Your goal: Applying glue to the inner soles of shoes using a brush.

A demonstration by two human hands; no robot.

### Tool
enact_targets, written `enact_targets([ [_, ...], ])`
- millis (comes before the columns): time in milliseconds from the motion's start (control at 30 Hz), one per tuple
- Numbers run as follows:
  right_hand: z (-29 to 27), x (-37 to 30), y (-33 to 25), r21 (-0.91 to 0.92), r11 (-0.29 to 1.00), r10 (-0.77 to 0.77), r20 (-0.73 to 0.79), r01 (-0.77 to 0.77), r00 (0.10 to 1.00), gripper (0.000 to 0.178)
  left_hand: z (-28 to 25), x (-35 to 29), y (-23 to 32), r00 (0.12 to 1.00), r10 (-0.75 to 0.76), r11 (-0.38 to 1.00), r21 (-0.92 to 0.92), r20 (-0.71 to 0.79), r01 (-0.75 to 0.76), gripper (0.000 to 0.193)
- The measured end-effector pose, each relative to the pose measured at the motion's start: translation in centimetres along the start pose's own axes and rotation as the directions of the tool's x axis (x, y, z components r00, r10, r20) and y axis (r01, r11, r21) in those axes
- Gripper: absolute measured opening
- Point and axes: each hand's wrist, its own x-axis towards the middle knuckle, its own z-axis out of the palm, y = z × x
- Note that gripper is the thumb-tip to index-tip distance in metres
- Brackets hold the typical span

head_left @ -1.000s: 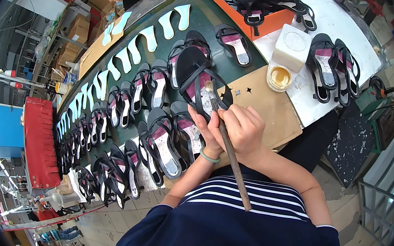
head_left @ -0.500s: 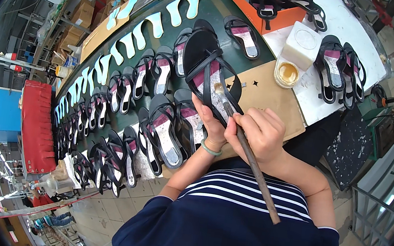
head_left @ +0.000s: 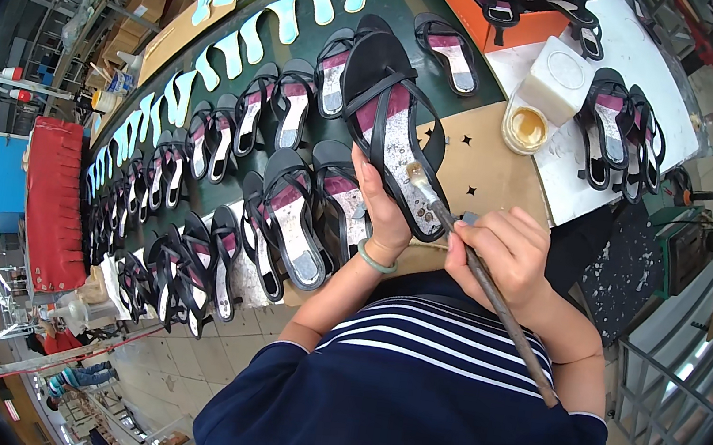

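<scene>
A black strappy sandal (head_left: 381, 67) is held up by my left hand (head_left: 386, 211), whose fingers go behind its sole; a pale green bangle circles that wrist. My right hand (head_left: 508, 257) pinches the long handle of a brush (head_left: 490, 291). The bristles touch the speckled white insole near the heel, below its purple patch. Beyond my right hand, an open jar (head_left: 525, 130) of yellowish paste stands against a white square container (head_left: 557, 80). More black sandals (head_left: 296, 218) lie in rows left of my left hand.
White and pale blue insole pieces (head_left: 282, 20) line the green tabletop's far side. An orange box (head_left: 467, 9) of sandals sits at the back. Brown cardboard (head_left: 505, 174) lies under my hands. More sandals (head_left: 610, 129) rest at right. A red padded cover (head_left: 56, 208) hangs at far left.
The brush tip has moved down the insole toward the heel, and my right hand has shifted right and slightly down. My left hand still holds the sandal. The whole view has shifted slightly.
</scene>
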Motion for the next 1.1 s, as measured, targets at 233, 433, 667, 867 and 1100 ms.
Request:
enact_targets([
  [233, -4.5, -0.1, 1.2, 0.212, 0.948, 0.175, 0.276, -0.238, 0.945, 0.009, -0.5, 0.2, -0.5, 0.993, -0.108, 0.992, -0.075, -0.055, 0.104, 0.047],
  [433, -10.1, 0.6, 6.6, 0.428, 0.721, 0.59, 0.036, -0.545, 0.807, 0.01, -0.6, 0.5, -0.2, 0.976, -0.205, 0.967, -0.172, -0.075, 0.19, 0.048],
  [667, -6.7, -1.4, 15.9, 0.146, 0.707, 0.669, 0.179, -0.692, 0.721, 0.016, -0.6, 0.7, 1.1, 0.897, -0.442, 0.86, -0.297, -0.027, 0.415, 0.049],
  [867, -7.5, -0.5, 16.7, 0.33, 0.599, 0.689, 0.252, -0.729, 0.68, 0.016, -1.0, 0.9, 1.2, 0.899, -0.438, 0.865, -0.281, -0.019, 0.415, 0.051],
  [1100, -7.5, -3.0, 17.2, 0.48, 0.546, 0.611, 0.331, -0.686, 0.719, 0.013, -0.9, 0.9, 0.2, 0.897, -0.441, 0.859, -0.285, 0.006, 0.424, 0.047],
])
